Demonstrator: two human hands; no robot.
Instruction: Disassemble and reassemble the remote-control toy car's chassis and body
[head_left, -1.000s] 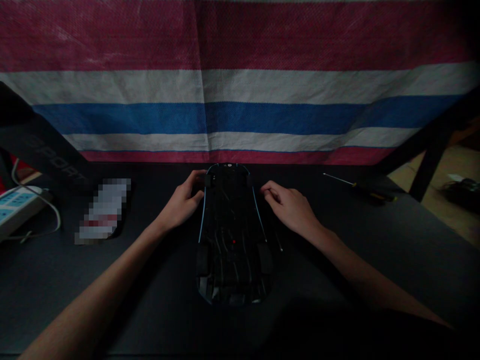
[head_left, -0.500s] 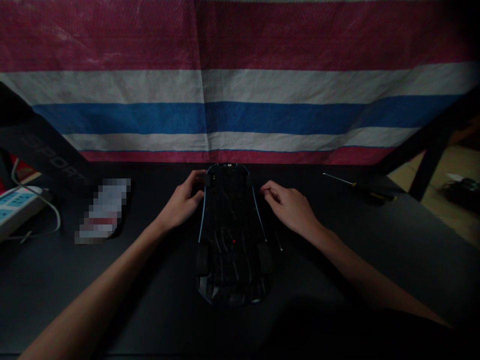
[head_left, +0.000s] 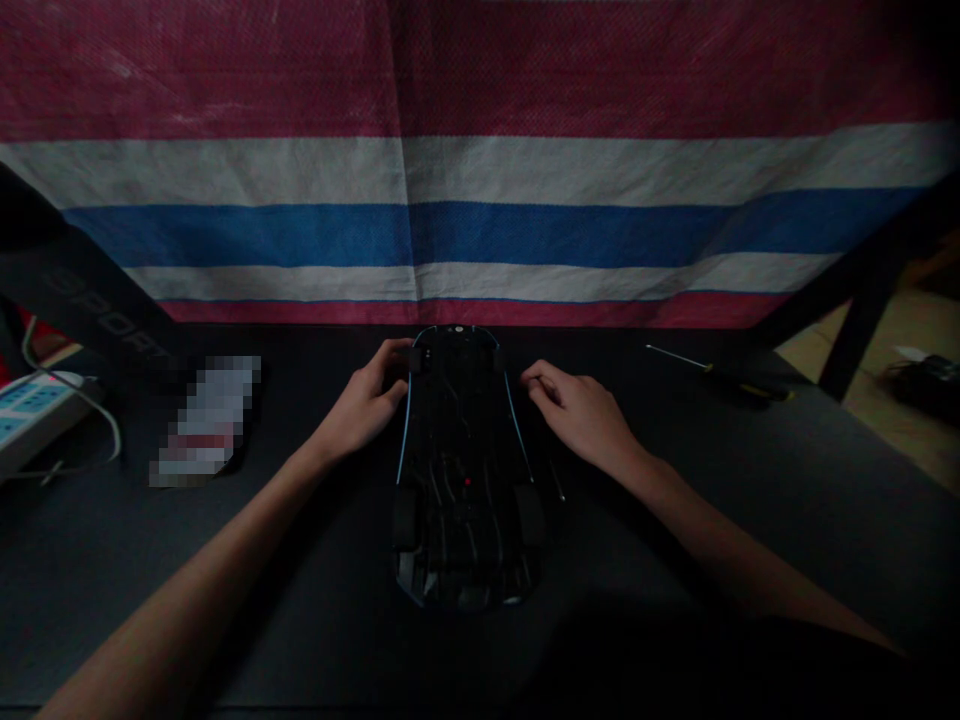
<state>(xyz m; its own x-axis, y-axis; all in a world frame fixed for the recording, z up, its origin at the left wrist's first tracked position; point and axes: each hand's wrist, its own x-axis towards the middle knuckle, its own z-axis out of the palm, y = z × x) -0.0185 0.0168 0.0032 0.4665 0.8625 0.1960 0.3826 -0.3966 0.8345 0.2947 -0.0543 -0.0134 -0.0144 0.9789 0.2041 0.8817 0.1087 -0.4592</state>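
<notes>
An upside-down toy car (head_left: 469, 430), dark underside up with thin blue edges and a small red dot, lies lengthwise before me on the black table. Beside its far left wheel rests my left hand (head_left: 367, 395), thumb and fingers apart, the tips at the car's side; whether they press on it I cannot tell. My right hand (head_left: 574, 405) lies to the right of the car, a little apart, its fingers curled together and their inside hidden. A thin metal rod (head_left: 557, 482) with a bright tip shows just below that hand; its other end is lost in the dark.
A screwdriver (head_left: 705, 368) with a dark and yellow handle lies at the back right. On the left are a pixelated object (head_left: 210, 420) and a white power strip (head_left: 37, 410) with a cable. A striped sheet (head_left: 480, 230) hangs behind the table.
Both hands and the car keep their places. The picture is slightly darker now.
</notes>
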